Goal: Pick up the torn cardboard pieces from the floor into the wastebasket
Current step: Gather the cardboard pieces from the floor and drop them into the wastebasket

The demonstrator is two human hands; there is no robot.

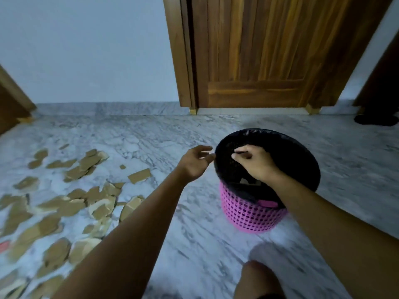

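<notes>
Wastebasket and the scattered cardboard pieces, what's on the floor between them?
Only bare marble floor, seen in the head view, separates the cardboard pieces from the wastebasket; the left hand hangs above it.

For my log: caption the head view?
Right hand over pink mesh wastebasket, left hand at its rim; torn brown cardboard pieces on marble floor.

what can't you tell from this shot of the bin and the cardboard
Head view only:
- How full the wastebasket is: the right hand and dark liner hide its inside.
- Whether the right hand holds anything: its palm faces down.
- How many cardboard pieces: blurred, cut off at the left edge.
</notes>
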